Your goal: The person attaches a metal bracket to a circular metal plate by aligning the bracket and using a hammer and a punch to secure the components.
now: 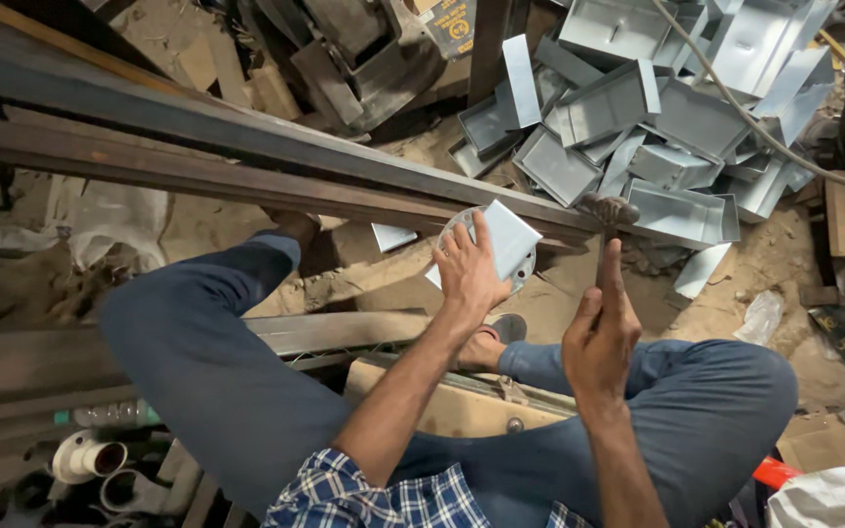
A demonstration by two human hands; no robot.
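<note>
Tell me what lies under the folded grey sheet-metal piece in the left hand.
Under the folded grey sheet-metal piece, held by the left hand, a round perforated metal disc shows at its edges, resting against the rusty steel beam. The disc's middle is covered.

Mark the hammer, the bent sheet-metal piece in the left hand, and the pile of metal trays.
hammer (608,209), head view, on its worn head.
bent sheet-metal piece (511,238), head view, on its flat face.
pile of metal trays (677,122), head view, on one tray's outer wall.

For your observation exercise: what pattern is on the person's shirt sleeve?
A blue and white check pattern on the shirt sleeve, shown in the head view.
</note>
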